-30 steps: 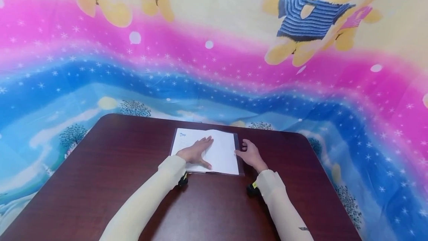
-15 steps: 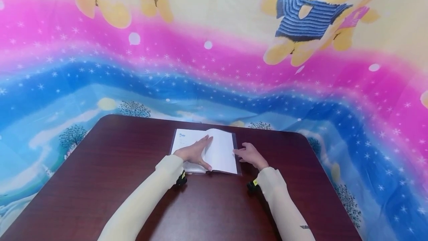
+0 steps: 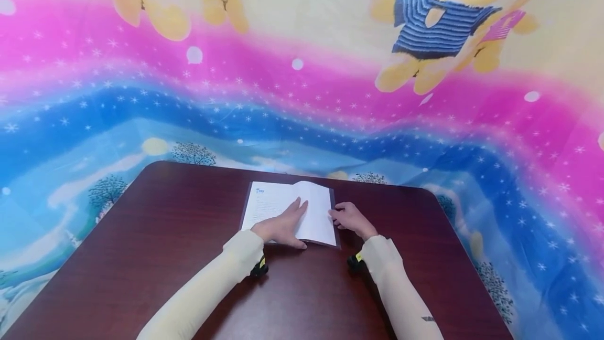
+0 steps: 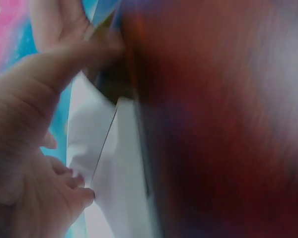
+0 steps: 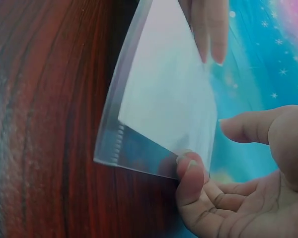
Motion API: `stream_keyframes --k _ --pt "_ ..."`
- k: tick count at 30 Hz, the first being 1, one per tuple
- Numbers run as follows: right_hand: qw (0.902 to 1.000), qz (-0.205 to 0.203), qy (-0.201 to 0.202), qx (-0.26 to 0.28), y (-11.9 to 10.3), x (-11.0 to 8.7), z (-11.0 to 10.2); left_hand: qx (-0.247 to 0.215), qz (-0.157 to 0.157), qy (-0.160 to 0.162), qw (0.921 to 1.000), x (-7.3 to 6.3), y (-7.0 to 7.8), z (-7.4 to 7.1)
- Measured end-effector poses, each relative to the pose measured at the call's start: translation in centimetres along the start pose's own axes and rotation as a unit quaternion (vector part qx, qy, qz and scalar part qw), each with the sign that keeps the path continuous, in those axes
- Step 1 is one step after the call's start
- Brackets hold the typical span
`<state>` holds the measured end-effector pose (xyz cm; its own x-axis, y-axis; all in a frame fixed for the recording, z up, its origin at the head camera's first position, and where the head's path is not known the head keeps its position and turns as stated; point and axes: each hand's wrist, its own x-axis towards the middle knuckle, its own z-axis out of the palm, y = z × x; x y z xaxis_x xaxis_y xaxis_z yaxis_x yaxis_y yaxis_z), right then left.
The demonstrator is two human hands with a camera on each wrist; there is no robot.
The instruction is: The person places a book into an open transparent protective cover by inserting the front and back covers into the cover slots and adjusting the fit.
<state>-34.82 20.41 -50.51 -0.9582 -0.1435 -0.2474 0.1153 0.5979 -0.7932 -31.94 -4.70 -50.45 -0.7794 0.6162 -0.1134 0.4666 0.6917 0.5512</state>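
Note:
An open booklet with white pages and a clear plastic cover lies on the table. Faint print and a small blue logo mark its left page. Across the middle, my left hand rests with fingers spread, its thumb at the near edge. The left wrist view is blurred, with the left hand's thumb close to the camera. At the right edge, curled fingertips of my right hand hold the cover, while its thumb stands a little apart over the page. The right page bows upward.
The dark red-brown wooden table has rounded far corners. Behind it hangs a colourful cloth with bears and snowflakes. Black wrist devices sit beneath both pale sleeves.
My left hand has slid slightly right and toward the near edge, uncovering more print. My right hand has moved left, its fingers now at the booklet's edge. The right page bows up more.

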Motion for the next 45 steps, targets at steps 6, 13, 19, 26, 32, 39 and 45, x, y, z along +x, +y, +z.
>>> stream_keyframes --k 6,13,19,26,32,39,45 --pt "1.0000 0.001 0.005 -0.002 0.2 0.4 0.2 0.018 0.000 0.020 0.9997 -0.3 0.9 1.0" --pt "1.0000 -0.004 0.001 0.009 0.4 0.3 0.0 -0.013 -0.001 0.017 0.9998 -1.2 1.1 0.9" --pt "0.9994 -0.011 0.004 0.032 0.6 0.1 -0.2 -0.026 0.010 0.016 0.9995 -1.7 0.9 1.0" --pt "0.9956 -0.057 0.008 0.073 0.3 0.1 0.0 -0.036 0.007 0.014 0.9992 -1.8 0.7 1.2" --pt "0.9921 -0.056 0.057 0.097 -0.3 0.5 0.3 -0.049 0.006 0.031 0.9983 -1.6 0.8 1.4" --pt "0.9887 -0.073 0.066 0.113 -0.9 0.7 0.3 -0.084 0.009 0.046 0.9954 -1.6 1.0 1.5" --pt "0.9861 -0.100 0.051 0.122 -2.2 0.6 0.6 -0.150 -0.002 0.056 0.9871 -1.6 0.7 1.1"
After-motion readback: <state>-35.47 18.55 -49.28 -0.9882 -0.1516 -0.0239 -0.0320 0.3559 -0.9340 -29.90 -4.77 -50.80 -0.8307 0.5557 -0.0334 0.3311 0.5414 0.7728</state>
